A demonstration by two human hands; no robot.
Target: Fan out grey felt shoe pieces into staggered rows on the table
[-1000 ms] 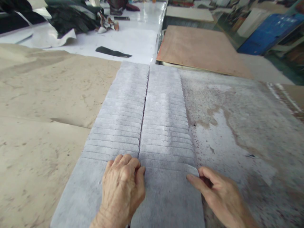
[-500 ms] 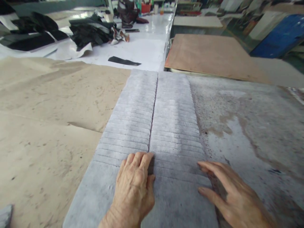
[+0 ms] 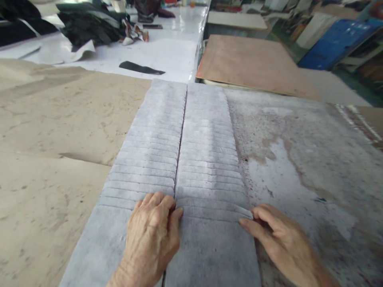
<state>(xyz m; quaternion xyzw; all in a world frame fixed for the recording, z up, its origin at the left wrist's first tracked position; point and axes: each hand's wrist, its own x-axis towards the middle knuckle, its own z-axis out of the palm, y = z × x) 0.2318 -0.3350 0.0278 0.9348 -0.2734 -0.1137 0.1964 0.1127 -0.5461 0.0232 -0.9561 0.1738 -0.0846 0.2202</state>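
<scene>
Nearest you on the worktop (image 3: 302, 167), whose near edge is out of view, lie the broad ends of two rows of overlapping sheets, the left row (image 3: 92, 251) and the right row (image 3: 215, 247), with a dark gap between them. Your left hand (image 3: 151, 233) rests across that gap, fingers curled, thumb touching the inner edge of the right row; whether it grips any layer cannot be told. Let it bear down lightly and flat, so the lower layers don't slide.

Your right hand (image 3: 281, 239) pinches the raised outer corner of one gray sheet (image 3: 245, 212) between thumb and forefinger, at the right row's outer edge. That layer looks thin and limp, so a light pinch near the corner should do; check that only one is caught, and draw it level so the step lines stay even.

Farther off, both rows run in narrow steps to the worktop's far edge, the left row with brown paper (image 3: 44, 199) along its outer side. Past that edge, a black strip (image 3: 142, 67) lies on the white table (image 3: 170, 52), left of a brown board (image 3: 251, 63).
</scene>
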